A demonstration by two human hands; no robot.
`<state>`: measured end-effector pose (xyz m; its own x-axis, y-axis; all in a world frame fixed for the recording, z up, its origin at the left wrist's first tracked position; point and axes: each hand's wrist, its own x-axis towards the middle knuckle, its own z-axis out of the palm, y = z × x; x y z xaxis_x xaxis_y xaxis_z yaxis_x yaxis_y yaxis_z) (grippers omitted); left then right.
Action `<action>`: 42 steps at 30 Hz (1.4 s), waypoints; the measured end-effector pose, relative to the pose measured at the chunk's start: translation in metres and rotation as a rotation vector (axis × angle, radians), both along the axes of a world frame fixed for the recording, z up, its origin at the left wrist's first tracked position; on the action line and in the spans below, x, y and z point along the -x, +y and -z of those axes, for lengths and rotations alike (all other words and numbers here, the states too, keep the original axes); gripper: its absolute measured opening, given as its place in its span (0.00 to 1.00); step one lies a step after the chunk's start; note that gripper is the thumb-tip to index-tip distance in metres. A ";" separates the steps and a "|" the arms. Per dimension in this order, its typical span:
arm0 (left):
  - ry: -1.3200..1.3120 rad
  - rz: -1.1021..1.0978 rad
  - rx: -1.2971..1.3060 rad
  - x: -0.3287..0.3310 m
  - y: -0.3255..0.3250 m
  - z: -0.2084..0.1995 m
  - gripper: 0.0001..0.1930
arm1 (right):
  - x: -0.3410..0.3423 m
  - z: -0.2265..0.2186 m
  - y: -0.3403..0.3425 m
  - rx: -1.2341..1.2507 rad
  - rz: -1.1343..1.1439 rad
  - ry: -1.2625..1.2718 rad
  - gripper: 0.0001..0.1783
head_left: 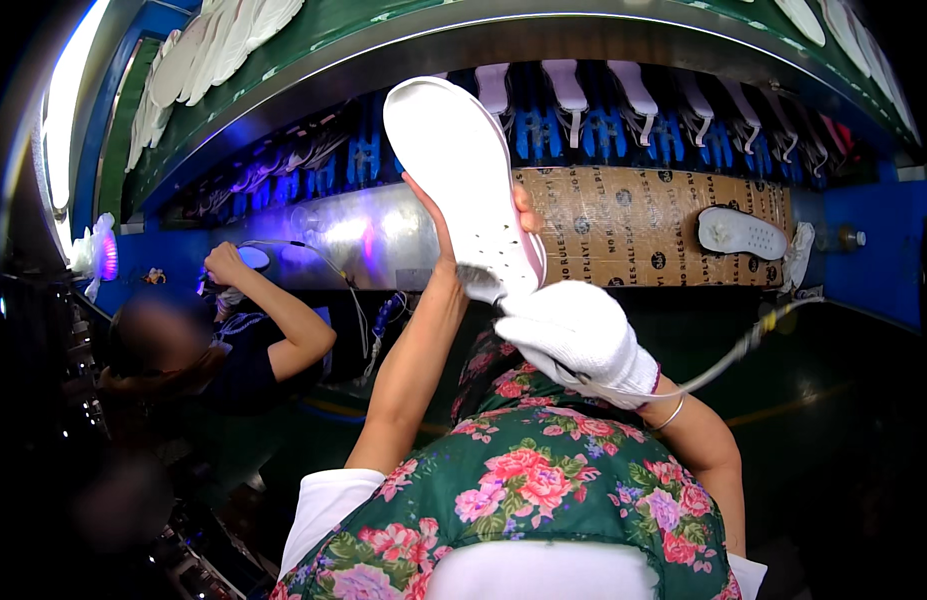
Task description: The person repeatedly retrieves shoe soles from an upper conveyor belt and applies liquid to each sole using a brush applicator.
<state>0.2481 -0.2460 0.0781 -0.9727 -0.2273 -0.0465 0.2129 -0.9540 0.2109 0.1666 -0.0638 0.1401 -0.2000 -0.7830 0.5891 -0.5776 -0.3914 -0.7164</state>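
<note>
Head view: brown cardboard sheet (pixel 623 225) edges two o'clock, dark floor (pixel 773 430) four; central white perforated shoe sole (pixel 448 140) points broad end to eleven, long axis eleven-to-five; bare left hand (pixel 443 245) grips it, white-knit-gloved right hand (pixel 578 330) curls at its five o'clock end, hold unclear

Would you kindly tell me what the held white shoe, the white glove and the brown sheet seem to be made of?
White shoe: probably moulded foam or rubber; smooth, pale surface, small holes.
White glove: likely knitted fabric; soft, matte, stretchy-looking cuff. Fibre unclear.
Brown sheet: apparently cardboard; brown, printed, faintly creased.
</note>
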 end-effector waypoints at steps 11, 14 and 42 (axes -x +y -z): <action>-0.110 0.198 0.277 0.010 -0.022 -0.002 0.58 | -0.003 0.007 -0.003 -0.052 -0.089 -0.130 0.14; -0.164 0.294 0.243 0.008 -0.026 -0.002 0.57 | 0.003 -0.006 -0.001 -0.129 -0.214 -0.372 0.12; -0.495 1.075 1.621 0.051 -0.035 -0.038 0.51 | 0.002 0.006 -0.003 -0.181 -0.090 -0.205 0.11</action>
